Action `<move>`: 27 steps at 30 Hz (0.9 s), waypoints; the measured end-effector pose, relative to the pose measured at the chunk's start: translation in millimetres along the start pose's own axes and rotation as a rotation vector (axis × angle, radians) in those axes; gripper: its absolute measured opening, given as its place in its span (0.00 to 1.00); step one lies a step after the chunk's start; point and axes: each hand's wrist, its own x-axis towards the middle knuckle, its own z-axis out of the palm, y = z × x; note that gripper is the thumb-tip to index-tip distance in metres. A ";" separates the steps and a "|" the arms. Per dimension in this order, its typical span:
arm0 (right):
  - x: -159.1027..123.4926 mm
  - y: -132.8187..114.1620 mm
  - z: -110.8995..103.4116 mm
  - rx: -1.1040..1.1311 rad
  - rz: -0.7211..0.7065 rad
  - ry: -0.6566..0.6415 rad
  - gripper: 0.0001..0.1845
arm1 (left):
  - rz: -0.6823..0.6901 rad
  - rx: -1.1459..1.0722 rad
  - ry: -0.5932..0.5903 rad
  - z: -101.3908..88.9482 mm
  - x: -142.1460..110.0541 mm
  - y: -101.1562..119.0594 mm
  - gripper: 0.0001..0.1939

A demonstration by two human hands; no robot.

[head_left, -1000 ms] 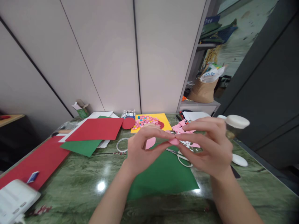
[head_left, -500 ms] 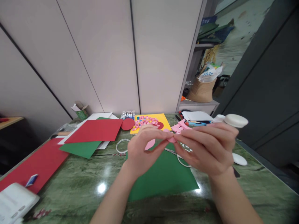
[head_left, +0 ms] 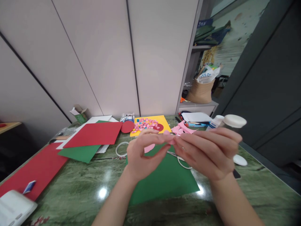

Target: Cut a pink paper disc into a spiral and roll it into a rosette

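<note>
Between the fingertips of both hands is a small piece of pink paper (head_left: 172,141), partly hidden by the fingers. My left hand (head_left: 145,153) pinches it from the left, thumb below and forefinger above. From the right, my right hand (head_left: 209,150) grips it with thumb and fingertips. Both are raised over a green sheet (head_left: 162,179). Scissors with white handles (head_left: 183,163) lie on that sheet beneath my right hand. A larger pink paper shape (head_left: 149,148) shows behind my left hand.
A yellow sheet (head_left: 164,121) bears many pink pieces (head_left: 145,124) and a red circle. Pink scraps (head_left: 183,128) lie right of it. A tape roll (head_left: 121,149) is at left, near stacked red sheets (head_left: 94,134). White-lidded jars (head_left: 234,121) stand at right; a white device (head_left: 16,207) sits front left.
The camera view has shifted slightly. Both hands stay together on the pink paper, with the fingers moving only a little.
</note>
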 end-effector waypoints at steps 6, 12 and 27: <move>-0.6 1.7 1.4 -0.008 -0.001 0.001 0.08 | -0.096 0.015 0.038 3.6 -7.7 -0.5 0.25; -3.0 3.3 2.5 -0.014 0.007 0.004 0.11 | -0.169 -0.078 0.059 8.1 -9.3 0.8 0.26; -1.7 -3.4 3.9 0.014 -0.016 -0.022 0.09 | -0.725 -0.439 0.289 13.0 -1.5 6.6 0.12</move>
